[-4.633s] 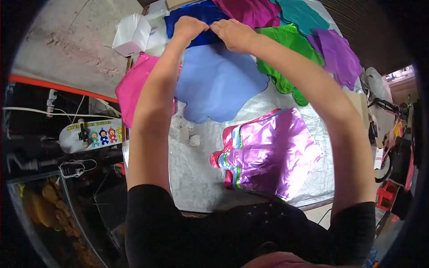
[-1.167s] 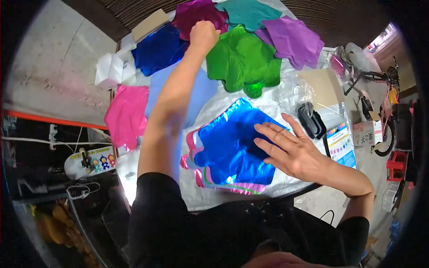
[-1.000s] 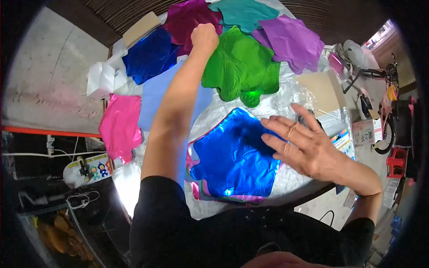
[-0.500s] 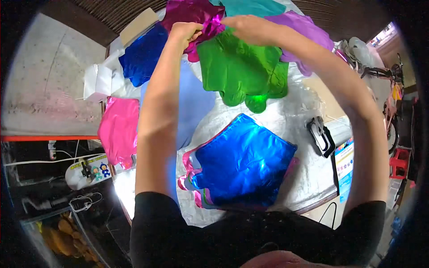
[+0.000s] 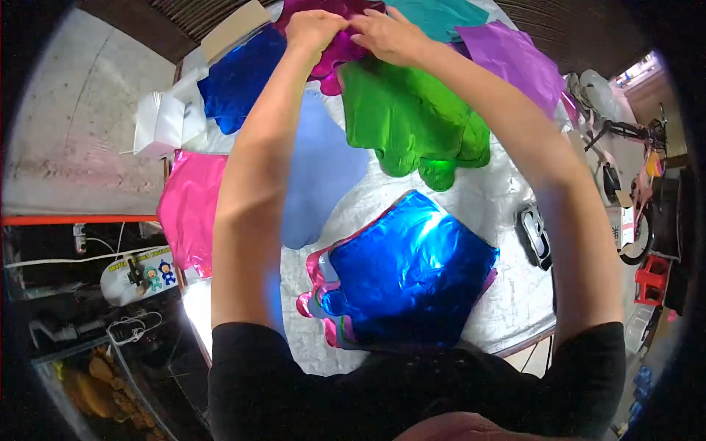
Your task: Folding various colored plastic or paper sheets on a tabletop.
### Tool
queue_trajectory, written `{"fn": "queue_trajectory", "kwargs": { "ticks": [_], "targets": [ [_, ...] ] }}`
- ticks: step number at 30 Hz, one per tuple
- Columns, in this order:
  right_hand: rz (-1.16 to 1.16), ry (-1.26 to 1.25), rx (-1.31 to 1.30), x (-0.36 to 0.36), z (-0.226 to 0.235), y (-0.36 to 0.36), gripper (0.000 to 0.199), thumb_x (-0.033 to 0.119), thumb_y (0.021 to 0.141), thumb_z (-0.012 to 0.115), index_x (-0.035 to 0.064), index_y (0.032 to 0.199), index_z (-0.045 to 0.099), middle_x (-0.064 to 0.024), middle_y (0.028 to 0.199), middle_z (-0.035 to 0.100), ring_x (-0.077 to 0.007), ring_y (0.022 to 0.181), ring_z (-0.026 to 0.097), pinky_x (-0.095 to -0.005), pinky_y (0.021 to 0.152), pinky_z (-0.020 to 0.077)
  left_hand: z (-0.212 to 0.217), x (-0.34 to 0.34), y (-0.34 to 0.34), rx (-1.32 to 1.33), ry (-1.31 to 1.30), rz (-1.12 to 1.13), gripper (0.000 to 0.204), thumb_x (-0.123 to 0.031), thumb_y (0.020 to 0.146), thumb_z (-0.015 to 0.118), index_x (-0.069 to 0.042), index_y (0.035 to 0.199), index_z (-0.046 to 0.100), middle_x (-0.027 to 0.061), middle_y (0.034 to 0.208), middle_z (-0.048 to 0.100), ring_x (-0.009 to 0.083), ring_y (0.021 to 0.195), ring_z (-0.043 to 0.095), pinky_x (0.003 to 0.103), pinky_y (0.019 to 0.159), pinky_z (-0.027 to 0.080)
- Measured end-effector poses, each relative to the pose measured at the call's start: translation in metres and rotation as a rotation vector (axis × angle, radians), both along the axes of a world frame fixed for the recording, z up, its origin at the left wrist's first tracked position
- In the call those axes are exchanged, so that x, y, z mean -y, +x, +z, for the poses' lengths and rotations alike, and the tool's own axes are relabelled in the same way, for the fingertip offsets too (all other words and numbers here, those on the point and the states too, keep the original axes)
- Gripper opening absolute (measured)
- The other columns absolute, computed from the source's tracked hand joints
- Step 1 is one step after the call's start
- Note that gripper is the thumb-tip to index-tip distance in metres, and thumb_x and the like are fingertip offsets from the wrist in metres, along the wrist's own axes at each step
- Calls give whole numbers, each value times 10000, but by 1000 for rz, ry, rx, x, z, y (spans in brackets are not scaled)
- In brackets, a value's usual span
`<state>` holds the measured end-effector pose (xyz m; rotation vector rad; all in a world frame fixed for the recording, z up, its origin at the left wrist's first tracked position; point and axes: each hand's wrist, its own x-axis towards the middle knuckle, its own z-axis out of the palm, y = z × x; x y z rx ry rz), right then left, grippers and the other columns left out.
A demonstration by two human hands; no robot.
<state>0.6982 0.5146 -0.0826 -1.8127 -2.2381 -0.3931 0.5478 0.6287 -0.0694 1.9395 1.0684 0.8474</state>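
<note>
Both my arms stretch to the far side of the covered table, over a flat magenta foil balloon (image 5: pixel 334 65). My left hand (image 5: pixel 315 31) is closed, its fingers pinching the balloon's foil. Beside it, my right hand (image 5: pixel 390 37) rests on the same balloon with its fingers apart. Just nearer lies a green foil balloon (image 5: pixel 412 110) with rounded lobes. Closest to me is a stack of flat foil balloons with a shiny blue balloon (image 5: pixel 415 272) on top; pink and silver edges stick out at its left.
Around lie a dark blue balloon (image 5: pixel 239 81), a pink balloon (image 5: pixel 193 209), a pale blue balloon (image 5: pixel 320 173), a purple balloon (image 5: pixel 515 62) and a teal balloon (image 5: pixel 434 18). A black-and-white device (image 5: pixel 535 235) sits near my right arm. A white box (image 5: pixel 159 125) stands left.
My right hand has come lower and its fingers have spread over the magenta balloon. My left hand has moved slightly up and right, still on the foil. The view has shifted a little.
</note>
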Motion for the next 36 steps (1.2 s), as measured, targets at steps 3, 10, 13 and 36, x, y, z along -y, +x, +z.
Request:
{"fn": "queue_trajectory", "kwargs": {
  "ticks": [3, 10, 13, 36],
  "targets": [
    [-178, -358, 115, -11, -2, -17, 522, 466, 1054, 395, 247, 1526, 443, -60, 1566, 437, -268, 1482, 347, -653, 1190, 169, 11, -26, -8, 53, -82, -14, 222, -168, 852, 773, -51, 1040, 789, 21, 950, 768, 131, 836, 690, 286, 743, 540],
    [-193, -373, 66, -10, -2, -30, 576, 519, 1044, 400, 232, 1544, 416, -80, 1556, 453, -250, 1471, 371, -626, 1212, 126, 144, -98, -70, 186, 758, 363, 85, -123, 844, 709, -81, 888, 768, 61, 787, 729, 194, 717, 668, 351, 691, 552],
    [-172, -374, 48, -12, -7, -22, 580, 521, 1036, 421, 230, 1538, 421, -94, 1533, 478, -270, 1430, 420, -628, 1201, 159, 196, -100, -116, 194, 1025, 628, 98, -143, 865, 736, -72, 922, 771, 38, 823, 741, 161, 733, 666, 327, 700, 550],
    [-94, -737, -2224, 401, 65, -102, 794, 636, 1016, 413, 8, 1500, 394, -165, 1435, 541, -252, 1284, 558, -405, 985, 533, 28, 404, -203, -72, 735, -920, 186, -131, 884, 661, -72, 1050, 720, 77, 1169, 712, 254, 1100, 679, 370, 950, 548]
  ]
}}
